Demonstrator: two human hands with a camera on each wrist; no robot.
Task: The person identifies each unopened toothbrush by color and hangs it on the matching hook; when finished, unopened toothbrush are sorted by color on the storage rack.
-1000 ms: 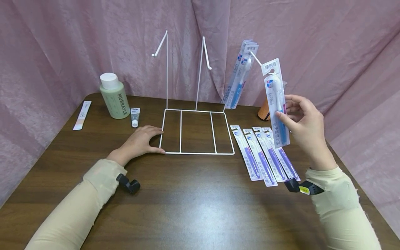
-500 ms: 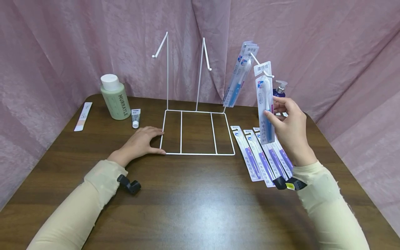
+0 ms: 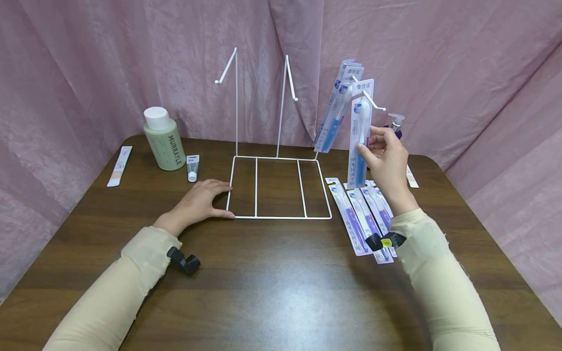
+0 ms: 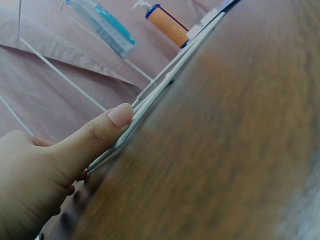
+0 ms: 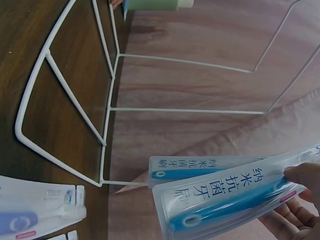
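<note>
My right hand (image 3: 388,158) pinches a packaged blue toothbrush (image 3: 358,139) by its edge, between thumb and fingers. The hook (image 3: 374,103) at the right of the white wire display rack (image 3: 281,218) passes through the pack's top cutout. Behind it, further in on the same hook, hang several blue toothbrush packs (image 3: 330,122). In the right wrist view, the held pack (image 5: 225,192) overlaps a hanging one. My left hand (image 3: 197,201) holds the front left corner of the rack's base, its thumb (image 4: 120,116) on the front wire.
Several purple toothbrush packs (image 3: 349,219) lie right of the rack. Two bare hooks (image 3: 226,66) rise at left and middle. A green bottle (image 3: 164,144), a small tube (image 3: 192,168) and a flat sachet (image 3: 119,166) lie or stand at left. An orange pump bottle (image 4: 167,25) stands behind the right hand.
My right hand has moved left and inward, sliding the blue toothbrush pack along the hook from its tip toward the hanging packs. The left hand has stayed on the rack's corner.
</note>
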